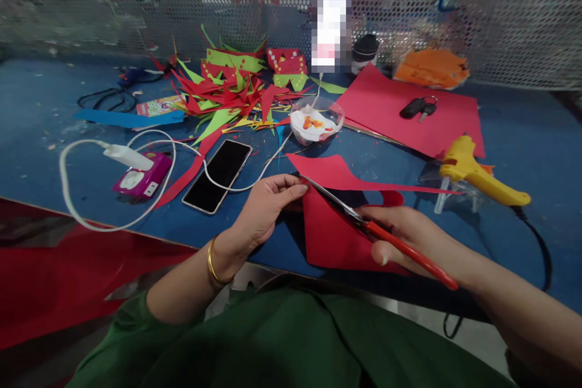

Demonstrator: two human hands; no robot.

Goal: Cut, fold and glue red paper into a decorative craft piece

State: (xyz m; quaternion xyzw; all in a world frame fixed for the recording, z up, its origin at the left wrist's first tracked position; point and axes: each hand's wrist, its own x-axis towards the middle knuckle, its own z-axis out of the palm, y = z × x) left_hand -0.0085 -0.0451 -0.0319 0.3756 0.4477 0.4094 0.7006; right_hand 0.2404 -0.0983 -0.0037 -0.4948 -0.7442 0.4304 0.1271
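My left hand (268, 203) pinches the left edge of a sheet of red paper (334, 236) between thumb and fingers. Around the red handles of a pair of scissors (386, 236) my right hand (404, 233) is closed. The scissors' blades lie along the red paper, their tips close to my left thumb. A cut flap of red paper (334, 171) rises above the blades and runs out to a thin strip on the right. Part of my right hand's grip is hidden behind the scissors' handle.
A yellow glue gun (477, 170) lies right, near red sheets (377, 100) bearing keys (418, 108). Behind my hands are a plastic bowl (297, 124) and a pile of paper scraps (227, 94). A phone (218, 176) and a purple adapter (143, 176) with a white cable lie left.
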